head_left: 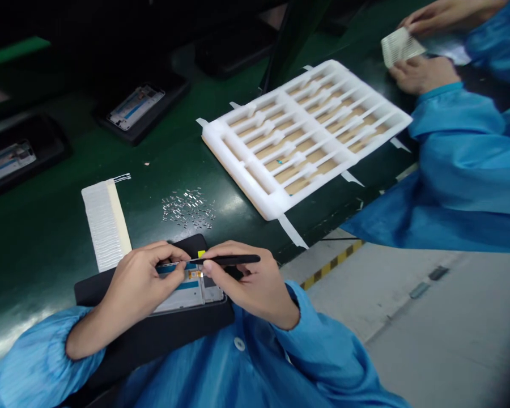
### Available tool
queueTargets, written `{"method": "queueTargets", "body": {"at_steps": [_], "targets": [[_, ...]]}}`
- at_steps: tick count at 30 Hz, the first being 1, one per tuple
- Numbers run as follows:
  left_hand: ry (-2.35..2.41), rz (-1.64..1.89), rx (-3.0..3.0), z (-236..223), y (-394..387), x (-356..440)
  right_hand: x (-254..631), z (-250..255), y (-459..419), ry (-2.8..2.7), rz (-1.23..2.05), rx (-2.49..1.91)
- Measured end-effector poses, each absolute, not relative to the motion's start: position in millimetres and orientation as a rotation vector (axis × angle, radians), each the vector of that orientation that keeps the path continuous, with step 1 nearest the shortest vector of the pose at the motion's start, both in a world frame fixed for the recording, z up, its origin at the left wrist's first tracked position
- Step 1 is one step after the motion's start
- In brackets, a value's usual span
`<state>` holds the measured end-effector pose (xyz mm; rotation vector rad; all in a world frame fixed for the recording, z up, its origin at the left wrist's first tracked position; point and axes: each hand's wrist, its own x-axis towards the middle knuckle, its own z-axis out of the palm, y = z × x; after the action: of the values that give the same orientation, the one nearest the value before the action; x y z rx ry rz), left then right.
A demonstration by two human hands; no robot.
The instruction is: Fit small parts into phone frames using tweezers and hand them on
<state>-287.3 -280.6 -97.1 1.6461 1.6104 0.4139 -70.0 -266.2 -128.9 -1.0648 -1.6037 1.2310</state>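
Tweezers [236,260], slender and black, fill the right hand [255,283]'s grip, tips leftward toward the left hand [142,280]'s narrow pinch, contents unclear, above the silver-and-blue rectangular phone frame [185,298].

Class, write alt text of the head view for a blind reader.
A person's right hand holds black tweezers, tip near the left hand, over a phone-like frame. Beyond lie scattered tiny metal parts and a white tray.
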Motion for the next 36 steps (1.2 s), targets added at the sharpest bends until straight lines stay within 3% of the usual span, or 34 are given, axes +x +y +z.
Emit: {"method": "queueTargets", "body": {"at_steps": [14, 26, 30, 36], "targets": [[1.554, 0.369, 1.761, -96, -282, -291, -67, -139, -271, -1.788, 1.040, -0.810], [1.454, 0.346, 2.621, -83, -294, -311, -74, -141, -275, -1.771, 0.995, -0.822], [1.792, 0.302, 2.576, -78, -250, -346, -70, -133, -273, -1.654, 1.048, -0.830], [2.242, -0.040, 2.495, -104, -178, -390, -50, -129, -268, -1.530, 0.976, -0.938]]}}
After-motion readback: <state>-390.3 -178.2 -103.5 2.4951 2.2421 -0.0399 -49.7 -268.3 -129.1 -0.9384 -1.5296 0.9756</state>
